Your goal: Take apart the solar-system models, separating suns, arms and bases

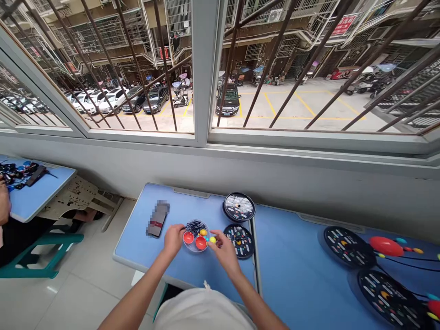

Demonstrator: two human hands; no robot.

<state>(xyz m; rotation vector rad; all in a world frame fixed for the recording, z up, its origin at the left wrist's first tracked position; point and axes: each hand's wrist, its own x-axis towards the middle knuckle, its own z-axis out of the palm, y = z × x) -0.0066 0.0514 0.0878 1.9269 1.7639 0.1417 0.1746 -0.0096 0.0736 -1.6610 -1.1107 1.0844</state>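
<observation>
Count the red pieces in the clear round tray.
2. One glossy red round piece sits at the left of the clear round plastic tray, beside the left hand; the other red piece sits at its lower right. Black pieces in the tray could hide more.

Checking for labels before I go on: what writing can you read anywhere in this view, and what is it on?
Red sign on the far building: characters too small to read.
Phone on the desk: pixelated, nothing readable.
Car plate: too small to read.
</observation>
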